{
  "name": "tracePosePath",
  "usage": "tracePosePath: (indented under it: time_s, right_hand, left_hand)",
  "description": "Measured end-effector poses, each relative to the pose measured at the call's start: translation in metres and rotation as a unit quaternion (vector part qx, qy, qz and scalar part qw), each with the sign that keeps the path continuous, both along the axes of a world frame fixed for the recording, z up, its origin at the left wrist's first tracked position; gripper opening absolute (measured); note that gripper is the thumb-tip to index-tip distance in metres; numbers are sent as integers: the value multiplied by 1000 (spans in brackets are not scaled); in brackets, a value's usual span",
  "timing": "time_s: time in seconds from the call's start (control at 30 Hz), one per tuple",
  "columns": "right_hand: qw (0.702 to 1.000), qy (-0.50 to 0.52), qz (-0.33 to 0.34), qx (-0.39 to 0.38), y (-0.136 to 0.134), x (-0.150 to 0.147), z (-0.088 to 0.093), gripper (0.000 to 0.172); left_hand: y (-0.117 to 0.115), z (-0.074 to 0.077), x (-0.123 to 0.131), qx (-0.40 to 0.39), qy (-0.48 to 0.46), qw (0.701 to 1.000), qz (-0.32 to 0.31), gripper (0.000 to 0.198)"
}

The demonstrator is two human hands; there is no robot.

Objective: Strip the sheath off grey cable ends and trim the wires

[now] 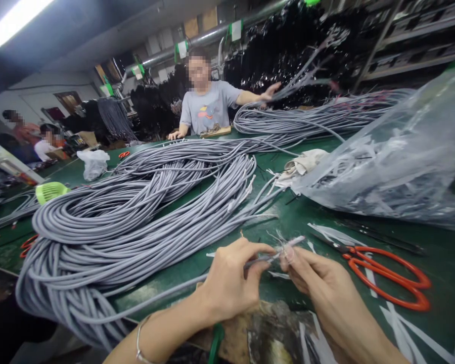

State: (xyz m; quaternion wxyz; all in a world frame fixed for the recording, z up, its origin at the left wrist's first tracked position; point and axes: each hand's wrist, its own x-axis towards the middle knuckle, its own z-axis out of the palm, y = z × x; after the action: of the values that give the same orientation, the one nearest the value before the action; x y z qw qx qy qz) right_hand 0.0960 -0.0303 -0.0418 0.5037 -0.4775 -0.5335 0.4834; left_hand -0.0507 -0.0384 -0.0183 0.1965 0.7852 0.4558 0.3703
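Observation:
My left hand [231,280] pinches a grey cable [174,289] close to its end, thumb and fingers closed round it. Just to the right, my right hand [314,273] grips the stripped cable end [293,242], where fine loose strands stick up between the fingertips. The two hands almost meet over the table's near edge. From my left hand the cable runs back leftward to a big coiled bundle of grey cables [144,242]. Beside my right hand lie scissors with orange handles [390,275], their blades partly over white strips.
A clear plastic bag of scraps [394,167] stands at the right, next to a cloth glove [303,164]. Across the green table [288,207], a co-worker [208,106] handles more cables. White strips [409,328] lie at the near right; a green basket-like piece [51,192] sits left.

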Motion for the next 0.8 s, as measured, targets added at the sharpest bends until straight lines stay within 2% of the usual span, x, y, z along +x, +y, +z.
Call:
tracePosePath:
  time_s: [0.1,0.23,0.3,0.37,0.4,0.47,0.53,0.6,0.63,0.7,0.8]
  right_hand:
    - [999,24,-11,-23,2,1,-1,47]
    - [989,131,-58,-22,8,13,14,46]
    - [974,193,-118,12,11,21,23,45]
    - [966,202,-159,34,13,25,25,37]
    - [967,196,-158,36,13,24,23,33]
    - [981,163,-103,21,14,18,15,28]
    - [990,140,-1,1,14,9,9,43]
    - [984,150,91,-17,13,0,8,59]
    - [979,165,112,-28,12,-4,10,62]
    - [975,187,108,-52,11,-10,17,62]
    - [979,184,49,-79,9,-15,26,50]
  left_hand:
    - [0,2,-1,6,65,998,-19,27]
    - [3,-1,-4,3,114,993,-34,30]
    - [6,-4,-6,-17,68,996,-52,28]
    - [9,-5,-9,-82,-48,992,-85,26]
    - [10,-4,-10,-133,-116,979,-103,25]
    - [12,-1,-11,-229,-230,936,-137,26]
    - [13,1,-13,-295,-294,894,-168,33]
    - [12,2,-13,-323,-328,866,-197,38]
    - [12,2,-13,-331,-342,854,-210,39]
    - [13,-1,-13,-341,-372,832,-231,39]
    - [14,-6,-12,-345,-413,807,-244,39]
